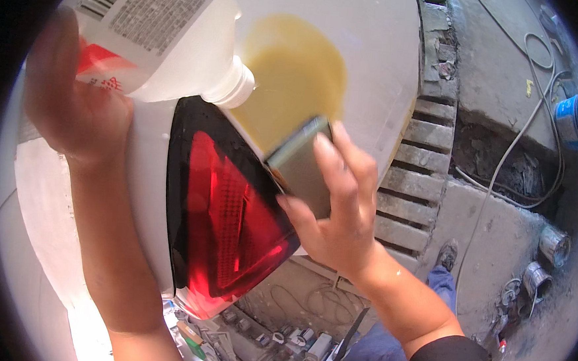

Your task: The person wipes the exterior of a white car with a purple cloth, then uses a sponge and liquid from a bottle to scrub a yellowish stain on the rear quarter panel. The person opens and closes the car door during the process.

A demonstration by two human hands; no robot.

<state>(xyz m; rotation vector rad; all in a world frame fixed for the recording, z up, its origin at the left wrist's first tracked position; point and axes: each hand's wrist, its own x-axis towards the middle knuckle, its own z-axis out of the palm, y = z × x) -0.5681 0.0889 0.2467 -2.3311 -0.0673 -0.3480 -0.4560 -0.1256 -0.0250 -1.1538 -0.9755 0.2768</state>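
My left hand (85,112) is wrapped round a white plastic bottle (184,55) with a printed label, tipped so its open-looking mouth points down to the right. In my right hand (344,197) is a grey-green rectangular sanding block (306,171), gripped between thumb and fingers. The block is at the car's white body panel (376,60), beside a yellowish-brown patch (295,75) on the paint. Just below the bottle's mouth sits a red tail light (227,223) with a black border. Whether liquid is leaving the bottle I cannot tell.
A slatted drain grate (411,178) runs along the floor at the right. Past it lie a long hose (502,160), a blue can (577,122) and several metal cans (538,278). Small bottles and tools (305,350) clutter the area below the tail light. My shoe (448,254) stands near the grate.
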